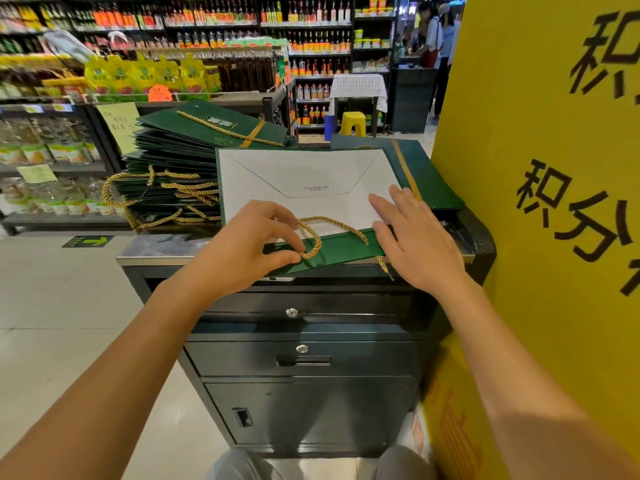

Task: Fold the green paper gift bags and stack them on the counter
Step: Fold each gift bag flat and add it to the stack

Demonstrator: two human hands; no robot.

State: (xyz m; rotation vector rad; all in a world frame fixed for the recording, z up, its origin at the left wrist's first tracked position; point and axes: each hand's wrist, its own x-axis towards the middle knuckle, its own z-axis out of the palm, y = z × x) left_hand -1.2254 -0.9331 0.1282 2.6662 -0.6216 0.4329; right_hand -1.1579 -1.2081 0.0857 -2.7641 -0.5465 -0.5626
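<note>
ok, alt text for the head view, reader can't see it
A person's left hand pinches the gold cord handle of a flattened green gift bag on a dark counter, while the right hand presses flat on it. A stack of folded bags sits to the left; supermarket shelves stand behind.

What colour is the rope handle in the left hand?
Gold twisted cord. The rope handle, pinched by the left hand, shows best in the head view.
</note>
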